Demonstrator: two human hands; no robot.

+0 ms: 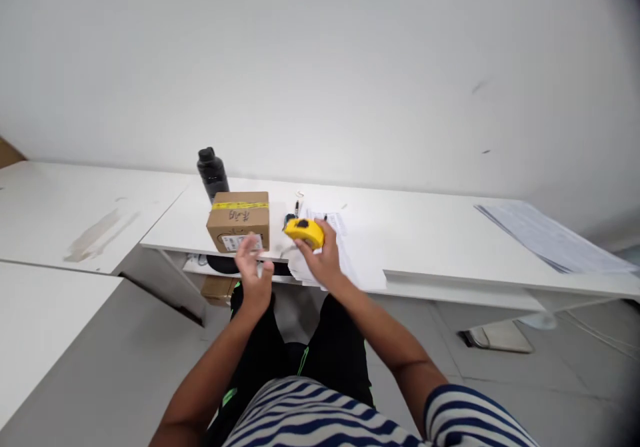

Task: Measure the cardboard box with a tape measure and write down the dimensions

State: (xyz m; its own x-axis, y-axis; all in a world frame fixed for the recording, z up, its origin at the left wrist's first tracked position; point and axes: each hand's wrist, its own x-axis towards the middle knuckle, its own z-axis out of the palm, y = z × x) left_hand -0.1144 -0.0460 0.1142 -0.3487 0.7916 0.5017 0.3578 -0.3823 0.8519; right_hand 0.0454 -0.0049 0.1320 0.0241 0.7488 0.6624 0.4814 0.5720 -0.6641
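Observation:
My right hand (324,252) is wrapped round a yellow tape measure (309,232), held above some white papers (345,247) at the table's front edge. My left hand (254,279) is in front of a cardboard box (239,224), its fingers apart and somewhat blurred; whether a fingertip touches the box I cannot tell. Yellow tape runs across the top of the box, with dark handwriting below it and a white label on its front. Just behind the tape measure, a black pen (297,207) and a small dark object lie on the table.
A black bottle (213,175) stands behind the box. On the right end of the white table (420,234) lies a stack of printed sheets (545,234). Another cardboard box (216,290) sits below the table on the left. A white wall rises behind.

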